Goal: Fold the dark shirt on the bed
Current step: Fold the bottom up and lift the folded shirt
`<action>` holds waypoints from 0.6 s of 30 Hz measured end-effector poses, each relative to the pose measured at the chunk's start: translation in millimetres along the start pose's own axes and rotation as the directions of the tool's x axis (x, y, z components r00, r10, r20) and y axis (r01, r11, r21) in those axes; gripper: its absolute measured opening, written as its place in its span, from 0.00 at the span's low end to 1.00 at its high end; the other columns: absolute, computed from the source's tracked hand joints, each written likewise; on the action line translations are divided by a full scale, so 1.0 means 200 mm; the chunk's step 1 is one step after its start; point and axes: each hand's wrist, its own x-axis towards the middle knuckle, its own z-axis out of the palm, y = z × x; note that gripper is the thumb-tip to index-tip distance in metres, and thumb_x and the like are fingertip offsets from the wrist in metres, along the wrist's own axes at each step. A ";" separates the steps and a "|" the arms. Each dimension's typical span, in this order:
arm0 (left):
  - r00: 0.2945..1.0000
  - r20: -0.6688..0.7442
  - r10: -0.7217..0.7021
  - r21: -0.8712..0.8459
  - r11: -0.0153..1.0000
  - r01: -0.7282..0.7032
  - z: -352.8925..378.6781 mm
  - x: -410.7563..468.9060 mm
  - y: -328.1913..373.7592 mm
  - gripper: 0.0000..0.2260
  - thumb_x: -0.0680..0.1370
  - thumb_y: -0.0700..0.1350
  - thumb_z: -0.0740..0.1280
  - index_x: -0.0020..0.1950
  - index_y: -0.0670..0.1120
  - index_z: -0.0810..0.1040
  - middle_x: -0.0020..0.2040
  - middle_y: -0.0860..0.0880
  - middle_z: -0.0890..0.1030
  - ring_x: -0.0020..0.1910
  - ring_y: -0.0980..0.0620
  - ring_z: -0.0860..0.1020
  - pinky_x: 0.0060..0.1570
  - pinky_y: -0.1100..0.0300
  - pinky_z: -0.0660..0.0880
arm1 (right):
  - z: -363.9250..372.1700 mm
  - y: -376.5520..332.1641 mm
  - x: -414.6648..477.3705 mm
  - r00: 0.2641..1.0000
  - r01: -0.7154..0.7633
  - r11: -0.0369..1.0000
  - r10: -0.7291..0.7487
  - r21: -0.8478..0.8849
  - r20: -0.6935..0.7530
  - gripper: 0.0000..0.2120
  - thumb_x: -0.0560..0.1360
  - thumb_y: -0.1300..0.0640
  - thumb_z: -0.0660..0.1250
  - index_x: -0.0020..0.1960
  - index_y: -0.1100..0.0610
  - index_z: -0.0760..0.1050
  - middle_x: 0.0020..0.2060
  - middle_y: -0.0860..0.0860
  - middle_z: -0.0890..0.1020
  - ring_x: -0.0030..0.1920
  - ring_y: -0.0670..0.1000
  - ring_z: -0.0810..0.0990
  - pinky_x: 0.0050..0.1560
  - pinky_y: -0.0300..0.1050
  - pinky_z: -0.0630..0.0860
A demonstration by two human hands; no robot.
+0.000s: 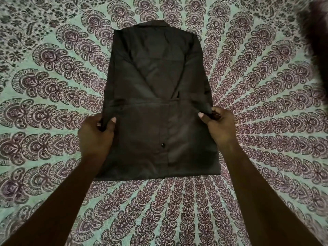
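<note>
Dark shirt [159,96] at centre frame, flat on a patterned bedspread [53,86], collar [151,25] toward the top edge, hem end toward the bottom. Long axis vertical in the frame, from collar down to the near fold [156,175]. Sides and sleeves already turned inward, giving a narrow rectangle with two diagonal edges meeting near the middle. Lower part doubled up over the body; button strip and one button [163,145] exposed on that flap, so shirt most likely lying front-down.

Left hand [95,137] at lower left of the shirt, closed on the left corner of the raised edge, thumb on top, fingers wrapped beneath. Right hand [219,124] at lower right, likewise pinching the right corner, cloth bunched between thumb and fingers. Both corners at roughly mid-length of the shirt, level with each other.

Step in hand, by judgement: crosswise fold of the lower portion toward the collar, well past the halfway mark of the task. Next move likely to require carrying both corners upward together, kept level and taut, then laying the edge square with the shoulders and smoothing flat. Dark blurred mass [316,32] at upper right, unidentifiable.
</note>
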 end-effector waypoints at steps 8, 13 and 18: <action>0.980 0.198 -0.003 -0.388 0.918 0.081 -0.10 0.18 0.06 0.08 0.79 0.42 0.74 0.51 0.38 0.82 0.45 0.33 0.83 0.44 0.50 0.78 0.51 0.52 0.75 | -0.07 -0.17 0.03 0.998 -0.040 0.969 0.028 0.244 0.053 0.07 0.74 0.63 0.73 0.45 0.65 0.77 0.42 0.56 0.80 0.44 0.51 0.77 0.51 0.48 0.73; 0.982 0.185 -0.044 -0.424 0.898 0.120 -0.04 0.29 0.08 0.07 0.80 0.40 0.73 0.57 0.40 0.82 0.46 0.47 0.85 0.45 0.54 0.82 0.57 0.52 0.80 | -0.02 -0.18 0.17 1.000 0.020 0.998 -0.019 0.067 -0.017 0.08 0.78 0.60 0.72 0.52 0.65 0.79 0.45 0.55 0.84 0.46 0.50 0.81 0.50 0.42 0.75; 0.990 0.139 0.012 -0.111 0.994 0.004 0.05 0.31 0.04 0.19 0.78 0.42 0.75 0.67 0.45 0.75 0.63 0.43 0.80 0.61 0.43 0.80 0.63 0.48 0.77 | 0.09 -0.15 0.23 0.992 -0.008 0.938 -0.035 -0.347 -0.117 0.11 0.76 0.60 0.74 0.57 0.59 0.79 0.55 0.57 0.83 0.56 0.55 0.81 0.56 0.40 0.74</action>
